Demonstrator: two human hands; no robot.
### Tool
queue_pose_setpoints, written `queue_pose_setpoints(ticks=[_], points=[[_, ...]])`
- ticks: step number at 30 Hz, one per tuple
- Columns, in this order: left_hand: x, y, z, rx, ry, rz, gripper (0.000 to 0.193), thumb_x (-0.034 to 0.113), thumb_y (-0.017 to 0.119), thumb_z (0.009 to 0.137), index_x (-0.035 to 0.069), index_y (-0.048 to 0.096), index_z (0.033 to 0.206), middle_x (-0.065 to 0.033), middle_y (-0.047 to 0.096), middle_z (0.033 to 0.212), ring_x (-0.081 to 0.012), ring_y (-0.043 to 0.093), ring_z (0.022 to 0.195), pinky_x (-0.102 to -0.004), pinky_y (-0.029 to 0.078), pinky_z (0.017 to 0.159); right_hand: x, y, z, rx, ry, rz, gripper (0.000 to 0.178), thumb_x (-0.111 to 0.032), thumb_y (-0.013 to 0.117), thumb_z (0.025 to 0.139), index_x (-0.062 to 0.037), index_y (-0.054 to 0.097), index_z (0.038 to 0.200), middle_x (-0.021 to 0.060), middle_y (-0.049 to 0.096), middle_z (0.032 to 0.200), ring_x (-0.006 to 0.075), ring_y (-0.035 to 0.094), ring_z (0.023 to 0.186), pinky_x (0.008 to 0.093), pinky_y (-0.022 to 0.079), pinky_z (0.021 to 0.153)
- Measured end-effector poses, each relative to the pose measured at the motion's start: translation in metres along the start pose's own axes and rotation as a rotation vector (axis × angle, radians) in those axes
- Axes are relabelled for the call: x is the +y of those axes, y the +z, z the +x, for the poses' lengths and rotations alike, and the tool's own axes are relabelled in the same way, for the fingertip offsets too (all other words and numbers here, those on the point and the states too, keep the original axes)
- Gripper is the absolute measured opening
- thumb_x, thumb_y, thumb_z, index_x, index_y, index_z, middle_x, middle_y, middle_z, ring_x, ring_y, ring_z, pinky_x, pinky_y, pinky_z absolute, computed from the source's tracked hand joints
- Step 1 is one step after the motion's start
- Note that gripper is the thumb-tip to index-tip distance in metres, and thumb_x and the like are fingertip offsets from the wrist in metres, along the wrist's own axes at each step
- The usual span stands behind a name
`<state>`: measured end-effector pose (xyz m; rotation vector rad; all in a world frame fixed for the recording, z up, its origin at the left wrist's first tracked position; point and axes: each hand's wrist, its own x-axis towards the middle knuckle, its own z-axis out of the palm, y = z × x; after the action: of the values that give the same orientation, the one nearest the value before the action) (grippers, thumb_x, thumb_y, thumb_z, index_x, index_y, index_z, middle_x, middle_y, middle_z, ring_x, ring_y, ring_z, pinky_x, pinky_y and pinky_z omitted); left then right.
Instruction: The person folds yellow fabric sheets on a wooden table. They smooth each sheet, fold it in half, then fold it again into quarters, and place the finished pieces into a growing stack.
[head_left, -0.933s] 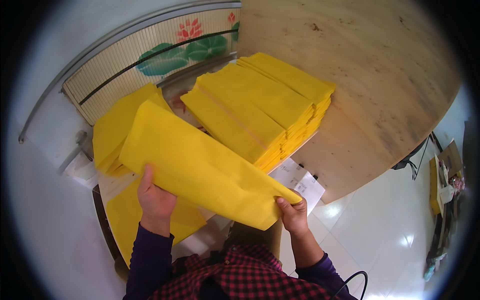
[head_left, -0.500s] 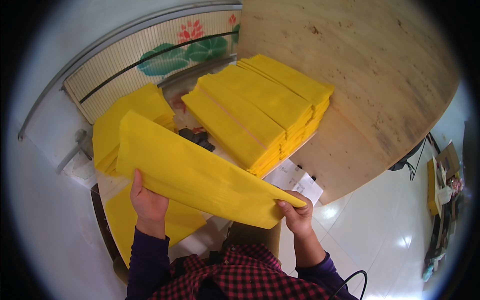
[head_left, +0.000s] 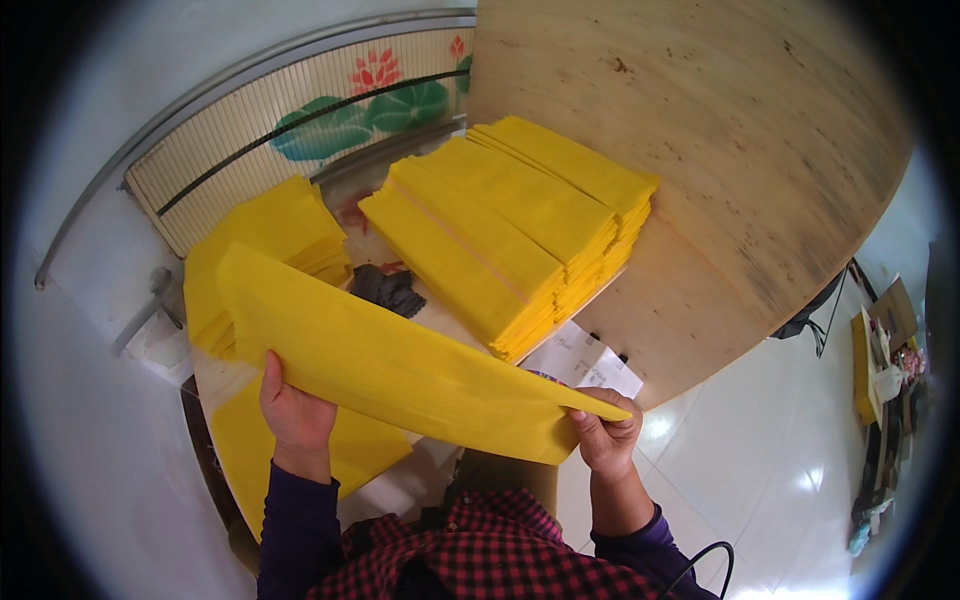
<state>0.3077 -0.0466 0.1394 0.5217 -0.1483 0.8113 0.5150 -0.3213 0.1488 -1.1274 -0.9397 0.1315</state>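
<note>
A long folded piece of yellow fabric (head_left: pixel 400 360) stretches between my two hands, slanting down from upper left to lower right. My left hand (head_left: pixel 300 415) grips its lower edge near the left end, thumb in front and the other fingers hidden behind. At the right end, my right hand (head_left: pixel 608 440) pinches the fold between thumb and fingers. Beyond it, stacks of folded yellow fabric (head_left: pixel 480 220) sit side by side on the table. Another yellow pile (head_left: pixel 270 230) lies at the far left, and a flat yellow piece (head_left: pixel 350 445) lies below my left hand.
A crumpled dark cloth (head_left: pixel 388 290) lies between the piles. White printed paper (head_left: pixel 590 360) is at the table edge beside the right stack. A large wooden board (head_left: pixel 720 180) fills the right. A slatted panel with painted flowers (head_left: pixel 320 110) stands behind. Boxes (head_left: pixel 890 330) sit far right.
The held fabric has dipped slightly at its left end and shifted a little to the right at its right end, along with my right hand. Both hands keep their grip.
</note>
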Motion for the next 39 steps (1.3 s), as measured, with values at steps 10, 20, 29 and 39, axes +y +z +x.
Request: queue_pose_setpoints(ticks=[10, 20, 29, 39], points=[[-0.004, -0.006, 0.003, -0.001, -0.03, 0.037, 0.046, 0.034, 0.036, 0.101, 0.009, 0.039, 0.14, -0.0074, 0.044, 0.142, -0.027, 0.04, 0.131, -0.0442, 0.028, 0.111, -0.012, -0.004, 0.0, -0.037, -0.018, -0.018, 0.013, -0.001, 0.065, 0.087, 0.0046, 0.067, 0.099, 0.0096, 0.07, 0.088, 0.0132, 0.064, 0.075, 0.024, 0.051, 0.069], [-0.004, -0.002, -0.003, 0.001, -0.031, 0.036, 0.044, 0.032, 0.035, 0.101, 0.009, 0.041, 0.139, -0.0077, 0.045, 0.142, -0.0271, 0.041, 0.131, -0.0438, 0.028, 0.111, -0.017, -0.008, -0.006, -0.061, -0.037, -0.023, 0.016, -0.002, 0.062, 0.089, 0.005, 0.065, 0.103, 0.0097, 0.07, 0.089, 0.0127, 0.064, 0.075, 0.0236, 0.051, 0.068], [-0.001, 0.004, 0.0, 0.065, -0.036, -0.003, 0.045, 0.032, 0.035, 0.102, 0.008, 0.039, 0.14, -0.0083, 0.043, 0.143, -0.0264, 0.039, 0.132, -0.044, 0.027, 0.111, 0.002, -0.002, -0.004, -0.01, -0.062, 0.035, 0.017, 0.002, 0.061, 0.089, 0.0049, 0.064, 0.105, 0.0117, 0.069, 0.097, 0.0142, 0.064, 0.083, 0.0254, 0.051, 0.073], [-0.026, 0.044, 0.055, 0.17, -0.128, 0.11, 0.041, 0.022, 0.038, 0.1, 0.005, 0.039, 0.137, -0.0091, 0.047, 0.139, -0.0268, 0.043, 0.128, -0.0434, 0.033, 0.108, 0.019, -0.017, 0.029, 0.348, 0.079, 0.19, 0.011, -0.002, 0.061, 0.09, 0.0003, 0.064, 0.101, 0.0068, 0.066, 0.101, 0.0133, 0.06, 0.089, 0.0261, 0.047, 0.082]])
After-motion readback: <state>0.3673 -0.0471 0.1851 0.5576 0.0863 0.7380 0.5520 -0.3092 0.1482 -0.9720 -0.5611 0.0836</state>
